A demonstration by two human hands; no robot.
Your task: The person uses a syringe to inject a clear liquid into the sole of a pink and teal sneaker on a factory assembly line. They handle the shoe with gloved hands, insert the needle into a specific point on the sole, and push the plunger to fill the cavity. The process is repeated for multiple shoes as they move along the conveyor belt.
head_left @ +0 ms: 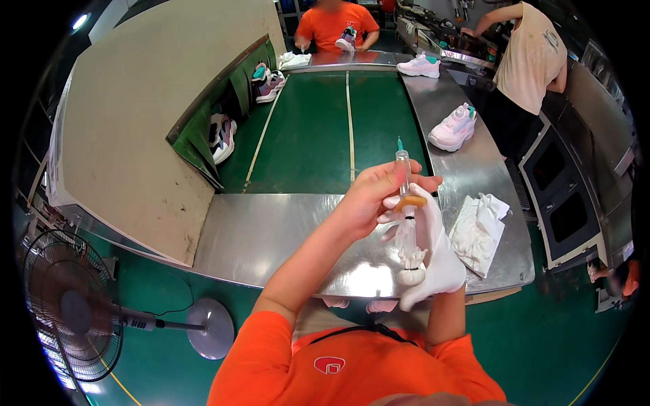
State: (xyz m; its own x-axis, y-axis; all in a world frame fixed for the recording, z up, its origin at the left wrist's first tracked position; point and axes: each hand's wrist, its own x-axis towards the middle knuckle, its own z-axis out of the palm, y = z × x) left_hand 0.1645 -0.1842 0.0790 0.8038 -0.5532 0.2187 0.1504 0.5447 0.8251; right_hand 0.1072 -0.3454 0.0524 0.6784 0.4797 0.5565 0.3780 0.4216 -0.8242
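A clear syringe with a green needle tip and a tan flange points away from me, over the near metal ledge. Bare fingers of my left hand are closed round its barrel. My right hand, in a white glove, is closed at the flange and the drawn-out plunger, its fingertips showing past the far side. White wrapping covers the plunger's near end. A crumpled white cloth lies on the metal right of the glove.
A green conveyor belt runs ahead, with shoes emerging from a curtained housing at left. Pale pink sneakers sit on the right metal ledge. A co-worker opposite handles a shoe; another person stands far right. A fan stands left.
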